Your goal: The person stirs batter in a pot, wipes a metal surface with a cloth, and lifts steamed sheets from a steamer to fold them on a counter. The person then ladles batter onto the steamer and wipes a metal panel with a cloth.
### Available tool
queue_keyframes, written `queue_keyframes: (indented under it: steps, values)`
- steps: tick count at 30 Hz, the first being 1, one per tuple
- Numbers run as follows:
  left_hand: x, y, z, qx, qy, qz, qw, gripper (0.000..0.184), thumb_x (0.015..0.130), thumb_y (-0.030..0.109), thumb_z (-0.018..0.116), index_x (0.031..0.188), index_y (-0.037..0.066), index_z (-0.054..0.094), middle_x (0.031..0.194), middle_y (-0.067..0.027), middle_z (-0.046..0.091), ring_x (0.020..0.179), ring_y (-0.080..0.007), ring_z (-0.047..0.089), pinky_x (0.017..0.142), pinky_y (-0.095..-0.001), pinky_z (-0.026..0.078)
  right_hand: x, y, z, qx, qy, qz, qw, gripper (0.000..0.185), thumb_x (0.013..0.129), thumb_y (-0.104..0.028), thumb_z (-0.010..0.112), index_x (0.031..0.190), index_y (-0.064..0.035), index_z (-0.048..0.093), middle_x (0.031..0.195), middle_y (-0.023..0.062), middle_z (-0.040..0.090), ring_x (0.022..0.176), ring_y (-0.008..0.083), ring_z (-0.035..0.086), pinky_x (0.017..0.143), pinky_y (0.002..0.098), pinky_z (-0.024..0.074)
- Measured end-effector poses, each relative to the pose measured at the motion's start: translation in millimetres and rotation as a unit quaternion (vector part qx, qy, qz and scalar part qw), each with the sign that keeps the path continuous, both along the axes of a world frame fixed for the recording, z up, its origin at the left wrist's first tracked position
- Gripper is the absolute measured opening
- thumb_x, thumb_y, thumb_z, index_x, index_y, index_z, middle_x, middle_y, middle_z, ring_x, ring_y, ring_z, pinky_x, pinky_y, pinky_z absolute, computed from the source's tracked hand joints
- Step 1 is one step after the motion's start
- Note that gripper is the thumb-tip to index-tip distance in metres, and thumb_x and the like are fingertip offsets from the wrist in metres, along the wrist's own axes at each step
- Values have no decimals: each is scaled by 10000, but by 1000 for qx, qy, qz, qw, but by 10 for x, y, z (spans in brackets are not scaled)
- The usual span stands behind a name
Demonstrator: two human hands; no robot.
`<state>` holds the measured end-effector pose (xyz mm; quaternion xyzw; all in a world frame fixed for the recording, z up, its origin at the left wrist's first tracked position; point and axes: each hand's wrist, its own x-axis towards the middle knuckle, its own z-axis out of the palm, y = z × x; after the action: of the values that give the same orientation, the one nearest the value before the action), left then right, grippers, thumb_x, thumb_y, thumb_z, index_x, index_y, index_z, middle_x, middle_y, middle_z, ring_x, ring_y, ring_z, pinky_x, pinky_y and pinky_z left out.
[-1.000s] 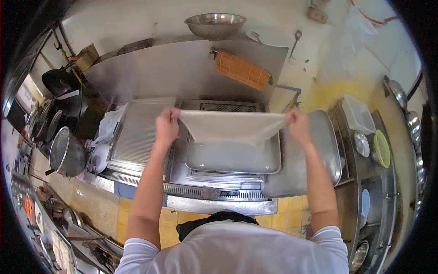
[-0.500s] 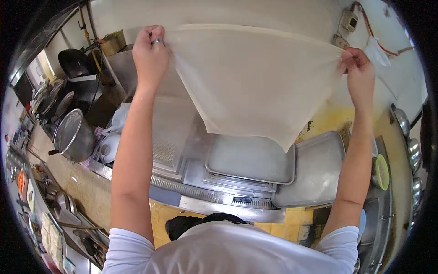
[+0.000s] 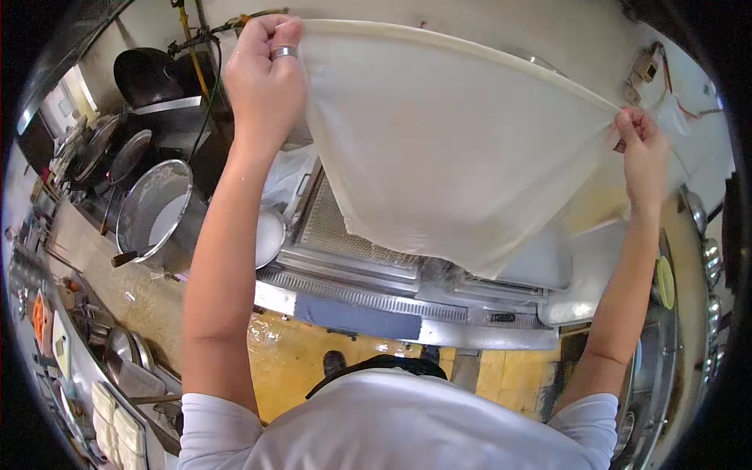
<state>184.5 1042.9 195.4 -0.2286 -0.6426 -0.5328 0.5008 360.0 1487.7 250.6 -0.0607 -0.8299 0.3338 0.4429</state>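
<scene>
A thin, pale cloth [image 3: 439,141] hangs stretched in front of me, its top edge pulled taut between both hands. My left hand [image 3: 269,70], with a ring on one finger, pinches the upper left corner. Lower and farther out, my right hand [image 3: 644,153] grips the upper right corner. The bottom edge sags loose above the metal steamer top [image 3: 352,266] and partly hides a flat metal tray [image 3: 540,262]. A second tray [image 3: 599,251] lies to its right, partly behind my right forearm.
To the left stands a big metal pot [image 3: 160,215] with whitish liquid inside, beside a small white bowl [image 3: 269,235]. A dark wok [image 3: 147,77] leans at the back left. Shelves of pans and bowls run along the lower left. A green-rimmed bowl [image 3: 665,282] sits at right.
The cloth has swung left relative to the counter, uncovering more of the right tray side less and showing the perforated steamer plate below it. Both hands keep their hold; my view has shifted left.
</scene>
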Motion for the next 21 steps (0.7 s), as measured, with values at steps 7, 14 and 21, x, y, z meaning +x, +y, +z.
queue_keyframes:
  steps: [7,14,21]
  values:
    - [-206,-1167,-200,-33,5,46,998,172,1032,174,654,1044,13,712,859,-91,724,777,-155,623,752,-300,516,-79,-1195,-281,-7,-32,9,999,204,1042,-186,656,1083,6,710,877,13,690,748,87,635,668,261,534]
    - [-363,-1781,-363,-38,-24,47,998,200,1068,196,643,1057,6,701,889,-35,699,820,-93,581,771,-256,489,-91,-1959,-380,-65,-57,56,995,160,1043,-110,629,1072,34,691,902,44,697,756,99,674,657,265,588]
    - [-457,-2078,-455,-46,-30,41,998,174,1075,153,630,1080,-11,689,926,-11,687,832,-69,573,761,-226,474,-109,-2277,-416,-47,-79,34,995,160,1042,-96,624,1078,46,688,902,59,701,746,111,683,646,270,603]
